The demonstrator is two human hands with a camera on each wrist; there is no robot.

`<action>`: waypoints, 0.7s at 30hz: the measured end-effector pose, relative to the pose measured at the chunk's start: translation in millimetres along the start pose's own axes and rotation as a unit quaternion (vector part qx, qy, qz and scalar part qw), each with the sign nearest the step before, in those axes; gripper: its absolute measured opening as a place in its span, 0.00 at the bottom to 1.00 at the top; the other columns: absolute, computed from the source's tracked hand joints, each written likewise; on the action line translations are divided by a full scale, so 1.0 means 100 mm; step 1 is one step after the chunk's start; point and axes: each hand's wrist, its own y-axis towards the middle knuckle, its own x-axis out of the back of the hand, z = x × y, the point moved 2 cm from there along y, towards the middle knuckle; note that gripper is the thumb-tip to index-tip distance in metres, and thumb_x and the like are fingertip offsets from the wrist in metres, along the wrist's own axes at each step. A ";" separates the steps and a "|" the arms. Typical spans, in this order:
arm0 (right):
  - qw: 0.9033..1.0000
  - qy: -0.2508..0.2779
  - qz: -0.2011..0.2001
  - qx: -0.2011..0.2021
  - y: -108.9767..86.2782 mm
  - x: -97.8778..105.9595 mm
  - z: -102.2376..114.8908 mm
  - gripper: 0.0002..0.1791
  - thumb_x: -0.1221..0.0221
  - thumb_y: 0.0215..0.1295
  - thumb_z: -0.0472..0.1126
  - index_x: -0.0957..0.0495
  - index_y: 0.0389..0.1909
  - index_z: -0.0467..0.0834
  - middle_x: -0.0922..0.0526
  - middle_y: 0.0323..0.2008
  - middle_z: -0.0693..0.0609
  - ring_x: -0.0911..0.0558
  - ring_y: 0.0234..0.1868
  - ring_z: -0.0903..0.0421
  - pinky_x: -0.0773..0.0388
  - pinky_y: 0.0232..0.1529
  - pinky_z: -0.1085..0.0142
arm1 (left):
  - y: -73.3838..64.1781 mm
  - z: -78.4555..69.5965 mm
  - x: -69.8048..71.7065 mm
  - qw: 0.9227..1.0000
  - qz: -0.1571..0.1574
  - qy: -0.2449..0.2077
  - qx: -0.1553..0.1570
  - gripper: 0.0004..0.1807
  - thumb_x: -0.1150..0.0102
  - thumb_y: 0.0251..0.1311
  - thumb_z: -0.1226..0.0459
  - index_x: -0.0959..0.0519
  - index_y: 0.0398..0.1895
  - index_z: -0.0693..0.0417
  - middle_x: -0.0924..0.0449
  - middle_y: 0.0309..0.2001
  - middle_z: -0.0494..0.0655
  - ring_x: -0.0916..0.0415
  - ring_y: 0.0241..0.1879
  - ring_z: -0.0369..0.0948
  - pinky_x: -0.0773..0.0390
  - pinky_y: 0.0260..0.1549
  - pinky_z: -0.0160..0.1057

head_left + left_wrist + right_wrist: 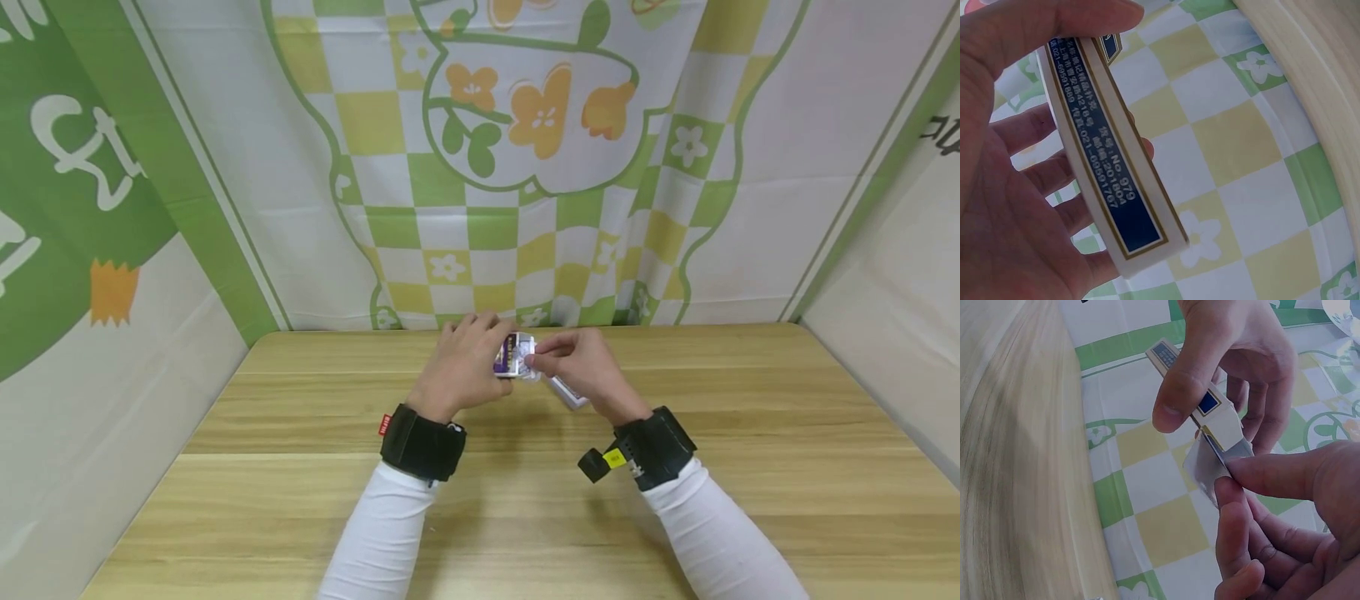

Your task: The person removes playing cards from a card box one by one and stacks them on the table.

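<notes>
My left hand (468, 362) grips a playing-card box (1110, 162) above the table, thumb on one side and fingers on the other. A dark blue panel with pale printing runs along the box's narrow side. At the end of the box facing my right hand, a thin greyish-white flap (1202, 465) stands out. The thumb and index finger of my right hand (581, 367) pinch the edge of this flap. Below the right hand a white box-shaped thing (568, 393) lies on the table, partly hidden by that hand.
The wooden table (300, 500) reaches back to a hanging cloth (517, 225) with green and yellow checks and flowers. More printed cloth hangs on both sides. A black wrist strap (423, 442) is on the left wrist, and another strap (656, 447) is on the right.
</notes>
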 end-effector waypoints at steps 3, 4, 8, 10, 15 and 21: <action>1.000 0.007 0.002 -0.002 0.00 0.01 0.00 0.16 0.36 0.51 0.48 0.20 0.36 0.42 0.19 0.33 0.47 0.22 0.35 0.48 0.27 0.31 0.61 | 0.00 0.01 0.01 1.000 0.001 -0.001 0.004 0.39 0.32 0.35 0.53 0.32 0.59 0.44 0.31 0.49 0.42 0.34 0.47 0.43 0.37 0.45 0.47; 1.000 0.008 0.002 -0.002 0.00 0.02 0.00 0.16 0.36 0.51 0.48 0.20 0.37 0.42 0.19 0.34 0.47 0.22 0.36 0.47 0.27 0.31 0.61 | 0.00 0.01 0.01 1.000 0.001 -0.001 0.006 0.39 0.32 0.35 0.53 0.32 0.59 0.44 0.31 0.49 0.42 0.35 0.47 0.43 0.37 0.45 0.46; 1.000 0.012 0.002 -0.003 0.01 0.03 -0.01 0.16 0.36 0.51 0.48 0.20 0.37 0.41 0.19 0.35 0.47 0.22 0.37 0.45 0.27 0.32 0.60 | -0.01 0.02 0.01 1.000 0.002 0.000 0.010 0.40 0.32 0.35 0.53 0.32 0.59 0.44 0.31 0.49 0.42 0.35 0.47 0.43 0.36 0.44 0.46; 1.000 0.009 0.001 -0.004 0.01 0.04 -0.01 0.16 0.36 0.52 0.48 0.20 0.37 0.42 0.19 0.35 0.47 0.23 0.36 0.46 0.27 0.32 0.60 | -0.01 0.03 0.02 1.000 0.001 0.000 0.012 0.40 0.32 0.35 0.53 0.32 0.59 0.44 0.31 0.49 0.42 0.35 0.48 0.43 0.36 0.44 0.46; 1.000 0.009 0.002 -0.007 0.02 0.07 -0.01 0.17 0.36 0.51 0.49 0.20 0.37 0.42 0.19 0.36 0.46 0.23 0.36 0.47 0.27 0.33 0.61 | -0.01 0.05 0.03 1.000 0.001 0.001 0.016 0.40 0.33 0.34 0.53 0.32 0.59 0.43 0.31 0.50 0.42 0.35 0.48 0.42 0.37 0.45 0.45; 1.000 0.004 -0.003 -0.002 0.02 0.11 -0.02 0.18 0.35 0.50 0.50 0.20 0.37 0.42 0.20 0.35 0.46 0.24 0.36 0.48 0.29 0.33 0.61 | -0.02 0.06 0.04 1.000 -0.001 0.003 0.016 0.41 0.33 0.34 0.53 0.32 0.60 0.42 0.31 0.50 0.41 0.35 0.48 0.42 0.37 0.46 0.46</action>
